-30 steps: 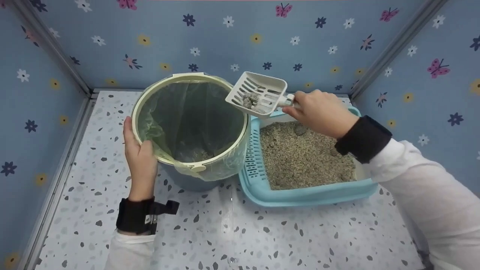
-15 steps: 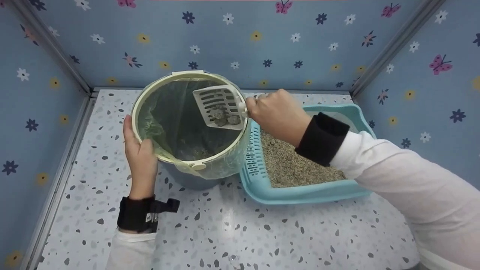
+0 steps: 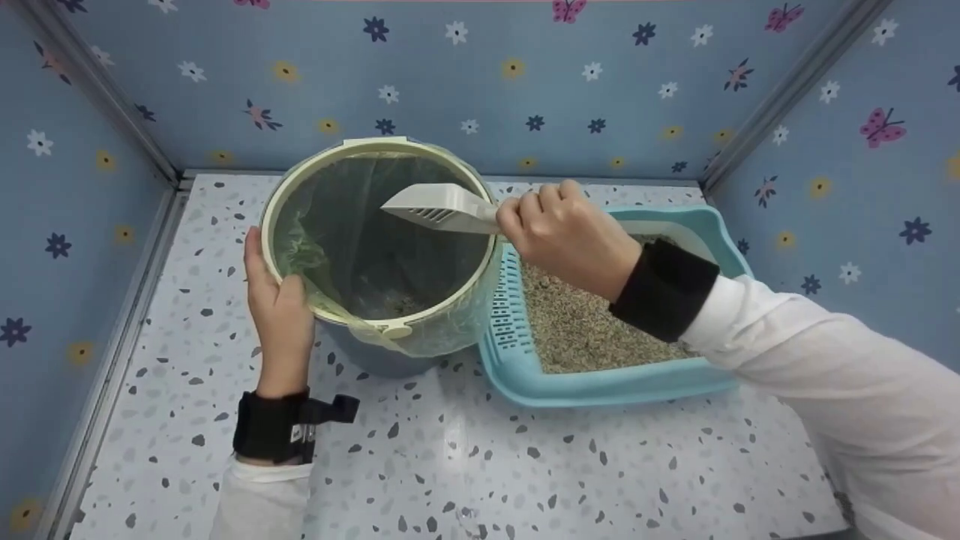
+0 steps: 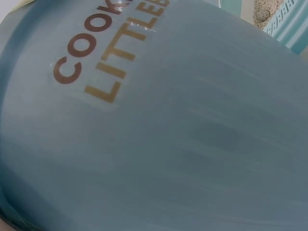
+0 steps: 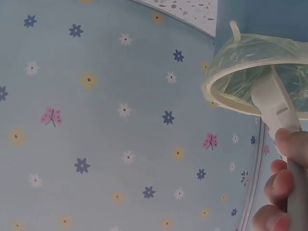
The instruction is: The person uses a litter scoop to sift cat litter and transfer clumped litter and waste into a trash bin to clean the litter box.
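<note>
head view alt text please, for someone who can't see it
A right hand holds a white slotted scoop turned on its side over a bag-lined bin, while the left hand grips the bin's rim. A blue litter tray full of litter sits right of the bin on a speckled floor, with flowered blue walls around.

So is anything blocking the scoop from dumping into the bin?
Nothing visible is. The scoop, held by the right hand, is tipped right over the open bin, with only the bag lining below.
</note>
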`<state>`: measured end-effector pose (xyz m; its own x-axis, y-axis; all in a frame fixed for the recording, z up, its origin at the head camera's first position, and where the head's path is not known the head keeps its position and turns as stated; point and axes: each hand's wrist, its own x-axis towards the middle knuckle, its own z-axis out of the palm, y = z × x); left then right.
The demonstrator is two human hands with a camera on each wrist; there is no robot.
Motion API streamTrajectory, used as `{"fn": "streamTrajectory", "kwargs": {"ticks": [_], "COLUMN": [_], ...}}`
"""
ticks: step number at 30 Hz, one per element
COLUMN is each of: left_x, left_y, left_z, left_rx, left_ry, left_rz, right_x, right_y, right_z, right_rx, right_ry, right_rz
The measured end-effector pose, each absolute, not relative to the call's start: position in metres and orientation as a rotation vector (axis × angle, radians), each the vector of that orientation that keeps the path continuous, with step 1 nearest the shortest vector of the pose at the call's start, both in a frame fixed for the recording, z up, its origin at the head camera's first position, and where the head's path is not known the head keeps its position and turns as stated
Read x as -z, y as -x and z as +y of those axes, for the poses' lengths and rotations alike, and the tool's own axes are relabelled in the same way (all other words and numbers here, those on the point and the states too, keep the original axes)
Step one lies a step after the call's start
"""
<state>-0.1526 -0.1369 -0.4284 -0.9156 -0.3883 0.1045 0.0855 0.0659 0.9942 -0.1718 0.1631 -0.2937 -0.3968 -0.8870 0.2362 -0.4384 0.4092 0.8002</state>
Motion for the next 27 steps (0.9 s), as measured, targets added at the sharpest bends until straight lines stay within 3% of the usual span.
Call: {"fn": "streamTrajectory", "kwargs": {"ticks": [8, 16, 27], "left_x": [0.428, 0.428, 0.427], "left_y": [0.152, 0.152, 0.150], "left_z": [-0.137, -0.137, -0.136], "left_rx": [1.936, 1.953, 1.962], "left_ry": [-0.287, -0.282, -0.291], "left_rz": [-1.983, -1.966, -1.981], "right_x": [0.292, 0.296, 0.314], "right_y": [0.167, 0.159, 0.151], "right_z": [0.186, 0.223, 0.277], "right_rx": [0.529, 0.052, -0.007], "right_ry": [-1.071, -0.819, -0.421], "right_rz": [-2.289, -2.669, -2.906]}}
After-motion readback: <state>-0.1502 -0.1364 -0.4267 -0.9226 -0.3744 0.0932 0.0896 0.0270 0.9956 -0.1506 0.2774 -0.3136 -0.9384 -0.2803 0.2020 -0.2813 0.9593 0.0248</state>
